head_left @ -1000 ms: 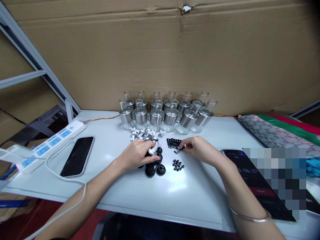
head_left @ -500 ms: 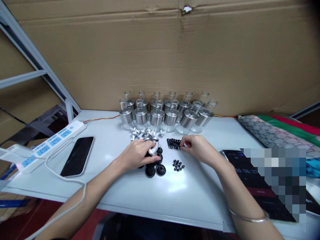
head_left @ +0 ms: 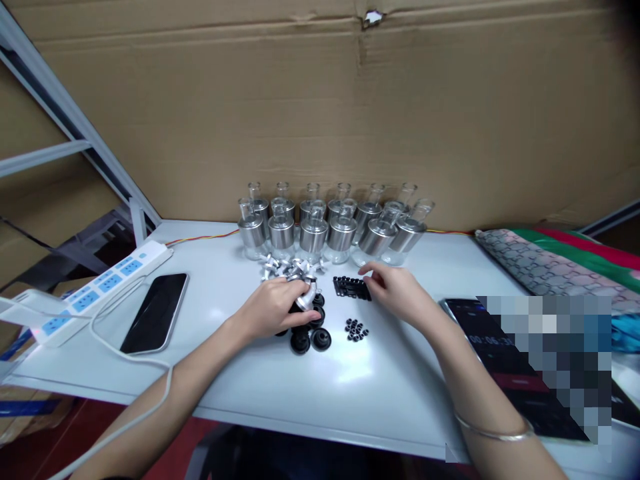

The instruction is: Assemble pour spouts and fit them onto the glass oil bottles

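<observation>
My left hand (head_left: 280,308) is closed around a silver metal spout (head_left: 309,297) with a dark rim at its top. Beneath and in front of that hand lie round black caps (head_left: 321,339), some partly covered by it. My right hand (head_left: 393,288) is at the right end of a block of small black parts (head_left: 350,287) laid in rows. Its index finger is raised away from the thumb, and I see nothing between them. Several silver winged pieces (head_left: 295,268) form a pile just beyond my left hand. Small black rings (head_left: 356,330) lie in a cluster nearer me.
Glass bottles with metal sleeves (head_left: 314,235) stand in two rows at the back, before a cardboard wall (head_left: 320,120). At left are a phone (head_left: 156,312) and a power strip (head_left: 107,283) with a white cable. A larger device showing a timer (head_left: 500,360) lies beneath my right forearm.
My right hand's fingers have come apart from their pinch at the black parts, and the hand has moved slightly right and up. My left hand keeps its hold on the spout.
</observation>
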A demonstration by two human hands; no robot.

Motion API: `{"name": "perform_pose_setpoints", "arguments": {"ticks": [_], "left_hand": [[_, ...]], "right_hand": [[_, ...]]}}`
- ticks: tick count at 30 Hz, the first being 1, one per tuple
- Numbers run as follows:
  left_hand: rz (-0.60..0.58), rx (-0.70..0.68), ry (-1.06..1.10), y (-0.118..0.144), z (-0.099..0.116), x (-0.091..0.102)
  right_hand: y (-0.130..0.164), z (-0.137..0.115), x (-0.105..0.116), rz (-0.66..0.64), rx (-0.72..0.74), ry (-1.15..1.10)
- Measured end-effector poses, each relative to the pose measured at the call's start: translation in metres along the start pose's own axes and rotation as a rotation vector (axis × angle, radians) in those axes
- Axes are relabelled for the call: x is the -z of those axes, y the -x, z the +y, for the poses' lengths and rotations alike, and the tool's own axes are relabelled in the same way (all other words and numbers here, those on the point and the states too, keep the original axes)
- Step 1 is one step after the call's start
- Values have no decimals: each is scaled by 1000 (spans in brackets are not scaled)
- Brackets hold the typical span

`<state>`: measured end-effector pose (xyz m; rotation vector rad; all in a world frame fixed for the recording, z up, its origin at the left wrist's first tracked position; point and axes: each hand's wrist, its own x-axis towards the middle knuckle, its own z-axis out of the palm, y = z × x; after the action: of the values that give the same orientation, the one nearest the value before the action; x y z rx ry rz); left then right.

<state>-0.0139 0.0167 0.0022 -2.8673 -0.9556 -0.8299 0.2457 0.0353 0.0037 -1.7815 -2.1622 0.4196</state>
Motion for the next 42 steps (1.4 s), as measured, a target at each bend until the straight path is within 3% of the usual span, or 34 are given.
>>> {"name": "perform_pose_setpoints", "arguments": {"ticks": [5,21,25,28,32,42], "left_hand": [[-1,-4,10,0,0,0],[-24,9,27,0,0,0],[-53,23,24,1,0,0],[-42,13,15,1,0,0],[-16,-2,10,1,1,0],[-16,1,9,0,2,0]], "right_hand": [[-5,3,-3,-37,-190,87],[-4,-10,-5,-81,-195,-2],[-4,-4,-12,14,-120,72],[-4,0,-20,75,32,52],[-3,-4,-31,44,221,-35],[-1,-18,-37,-52,249,19]]}}
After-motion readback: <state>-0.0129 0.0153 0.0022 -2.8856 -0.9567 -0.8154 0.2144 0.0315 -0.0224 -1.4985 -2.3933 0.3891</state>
